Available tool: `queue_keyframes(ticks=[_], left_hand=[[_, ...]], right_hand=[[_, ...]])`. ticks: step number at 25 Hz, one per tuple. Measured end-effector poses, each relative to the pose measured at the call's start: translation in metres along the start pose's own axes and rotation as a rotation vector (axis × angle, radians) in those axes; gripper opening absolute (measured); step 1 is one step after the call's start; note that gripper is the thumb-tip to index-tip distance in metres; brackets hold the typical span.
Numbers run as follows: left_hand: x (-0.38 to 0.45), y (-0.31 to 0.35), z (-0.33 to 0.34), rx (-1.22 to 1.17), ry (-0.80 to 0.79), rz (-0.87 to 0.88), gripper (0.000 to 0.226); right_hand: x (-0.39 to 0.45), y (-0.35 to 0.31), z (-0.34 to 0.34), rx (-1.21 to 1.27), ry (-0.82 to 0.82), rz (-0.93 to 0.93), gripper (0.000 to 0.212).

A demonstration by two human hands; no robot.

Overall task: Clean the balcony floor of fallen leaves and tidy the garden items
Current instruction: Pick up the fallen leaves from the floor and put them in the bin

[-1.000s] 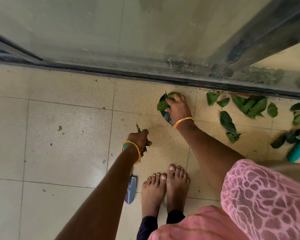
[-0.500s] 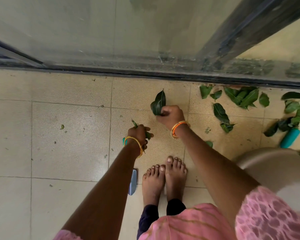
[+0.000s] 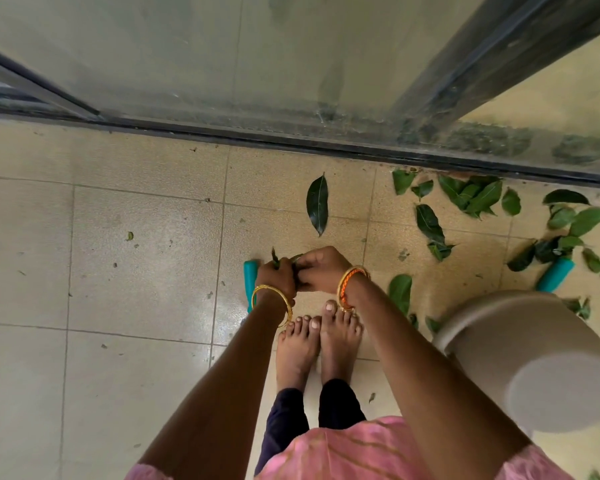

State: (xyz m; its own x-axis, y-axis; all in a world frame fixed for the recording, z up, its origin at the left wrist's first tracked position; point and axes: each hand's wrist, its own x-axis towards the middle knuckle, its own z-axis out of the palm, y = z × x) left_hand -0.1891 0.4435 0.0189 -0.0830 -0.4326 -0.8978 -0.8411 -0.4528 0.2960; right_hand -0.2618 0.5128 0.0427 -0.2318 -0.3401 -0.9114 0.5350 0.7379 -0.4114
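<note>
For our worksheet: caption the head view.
Hands together gripping gathered leaves; more leaves litter the floor.

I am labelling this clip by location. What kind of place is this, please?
Probably a home balcony or a doorway to one. A tiled floor runs up to a sliding glass door on a metal track, and green leaves lie scattered beside a teal-handled garden tool.

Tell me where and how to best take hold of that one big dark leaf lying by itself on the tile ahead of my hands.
Pinch the single dark leaf at its narrow pointed tip, the end nearest you. It lies flat, lengthwise toward the glass door track, tip pointing back at your right hand. Come straight forward and down from your side; the broad middle hugs the tile and offers little edge.
</note>
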Motion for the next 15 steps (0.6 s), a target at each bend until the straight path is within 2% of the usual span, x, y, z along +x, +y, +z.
queue_keyframes(ticks=[1,2,3,4,5,6,7,8,9,12,13,15], left_hand=[[0.012,-0.007,0.000,-0.037,0.020,-0.016,0.034],[0.020,-0.018,0.000,-0.028,0.006,-0.023,0.029],[0.028,-0.021,0.000,0.036,0.027,0.035,0.027],[0.060,-0.022,-0.001,-0.077,-0.106,-0.151,0.026],[0.074,-0.053,-0.006,-0.135,-0.191,-0.148,0.026],[0.072,-0.090,-0.001,-0.005,-0.196,0.012,0.029],[0.076,-0.127,0.006,0.142,-0.115,0.222,0.032],[0.076,-0.147,0.013,0.243,-0.121,0.291,0.034],[0.071,-0.156,0.013,0.259,-0.109,0.353,0.034],[0.084,-0.160,0.016,0.291,-0.149,0.301,0.033],[0.088,-0.163,0.016,0.293,-0.119,0.344,0.034],[0.091,-0.162,0.019,0.301,-0.157,0.322,0.033]], right_hand=[[0.004,-0.005,-0.004,0.075,-0.028,0.033,0.012],[0.012,-0.007,-0.008,0.057,0.039,-0.001,0.011],[0.022,-0.008,-0.012,-0.058,0.191,-0.085,0.006],[0.036,-0.006,-0.017,-0.179,0.354,-0.165,0.005],[0.052,-0.004,-0.020,-0.293,0.483,-0.227,0.021],[0.066,-0.002,-0.021,-0.398,0.546,-0.265,0.040],[0.083,0.000,-0.021,-0.505,0.563,-0.274,0.059],[0.097,0.001,-0.018,-0.633,0.570,-0.272,0.073],[0.110,0.003,-0.013,-0.748,0.584,-0.279,0.077],[0.132,0.009,-0.003,-0.902,0.694,-0.335,0.057],[0.135,0.012,-0.003,-0.887,0.748,-0.378,0.051],[0.137,0.016,-0.009,-0.810,0.797,-0.500,0.041]])
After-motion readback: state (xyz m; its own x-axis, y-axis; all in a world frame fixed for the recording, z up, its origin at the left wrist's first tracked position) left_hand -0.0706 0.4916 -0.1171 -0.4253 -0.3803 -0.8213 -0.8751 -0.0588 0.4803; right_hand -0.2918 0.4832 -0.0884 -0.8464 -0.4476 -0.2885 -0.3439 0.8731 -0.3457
